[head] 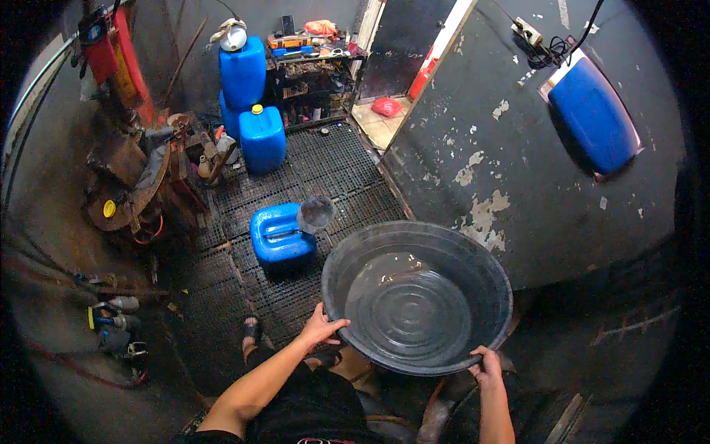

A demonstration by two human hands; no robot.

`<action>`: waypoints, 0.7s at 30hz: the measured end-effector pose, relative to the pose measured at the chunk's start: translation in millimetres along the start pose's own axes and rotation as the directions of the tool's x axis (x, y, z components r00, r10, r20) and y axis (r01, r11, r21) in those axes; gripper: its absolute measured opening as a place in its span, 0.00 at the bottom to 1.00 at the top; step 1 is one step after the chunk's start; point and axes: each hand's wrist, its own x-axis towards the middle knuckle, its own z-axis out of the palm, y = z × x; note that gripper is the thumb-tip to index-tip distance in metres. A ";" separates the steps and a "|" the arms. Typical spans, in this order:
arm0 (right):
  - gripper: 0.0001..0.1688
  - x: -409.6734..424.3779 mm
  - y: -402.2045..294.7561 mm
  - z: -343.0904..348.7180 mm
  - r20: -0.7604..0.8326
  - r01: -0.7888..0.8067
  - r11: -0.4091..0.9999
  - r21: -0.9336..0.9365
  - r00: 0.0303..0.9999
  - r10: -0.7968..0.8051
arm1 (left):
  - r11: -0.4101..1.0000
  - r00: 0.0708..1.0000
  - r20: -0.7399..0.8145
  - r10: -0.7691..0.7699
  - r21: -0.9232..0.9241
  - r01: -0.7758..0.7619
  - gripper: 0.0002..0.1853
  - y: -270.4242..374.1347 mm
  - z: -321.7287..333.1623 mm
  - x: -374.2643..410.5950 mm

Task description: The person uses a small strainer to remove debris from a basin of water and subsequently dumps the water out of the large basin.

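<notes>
A large round black plastic tub with some liquid in its bottom is held in both hands. My left hand grips the rim on its left side, the thumb over the edge. Lower right, my right hand has its fingers closed on the same rim. Just left of the tub, a blue plastic jerrycan stands on the grated floor, a dark round funnel at its upper right corner.
More blue jerrycans, one with a yellow cap, stand near a cluttered shelf. Rusty metal equipment is at left, with a yellow cap on it. A doorway with a red bag lies beyond. Black plastic grating covers the floor.
</notes>
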 end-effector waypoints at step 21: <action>0.17 -57.6 66.9 32.2 -0.069 0.001 1.000 -0.031 0.998 -0.004 | 0.976 1.000 -0.017 0.011 -0.217 -0.014 0.48 -11.3 -5.6 -90.3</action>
